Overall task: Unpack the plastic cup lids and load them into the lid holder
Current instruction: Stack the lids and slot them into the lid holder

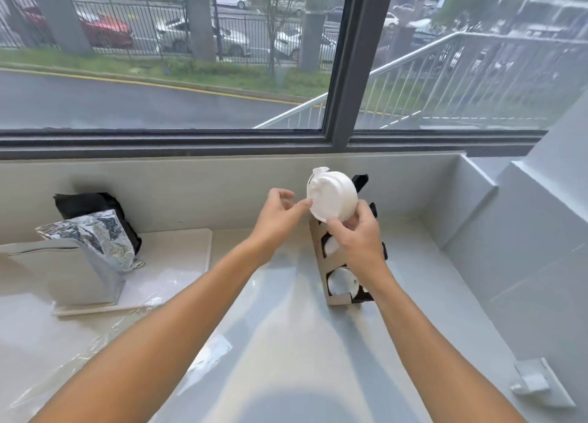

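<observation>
Head view: right hand (359,238) grips white lid stack (331,196) above holder (318,247); left hand's (280,212) half-open fingertips touch it.

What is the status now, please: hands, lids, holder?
Right hand grips white lid stack above lid holder. Left hand open, fingertips at stack edge. Holder already holds lids lower down. Nothing blocking.

The lids (331,196) look like smooth, matt white plastic; the lid holder (321,263) like matt brown card with black parts. At left, a crinkled shiny foil bag (92,241) and clear glossy film (105,330) on the pale, glossy surface (286,343)
</observation>
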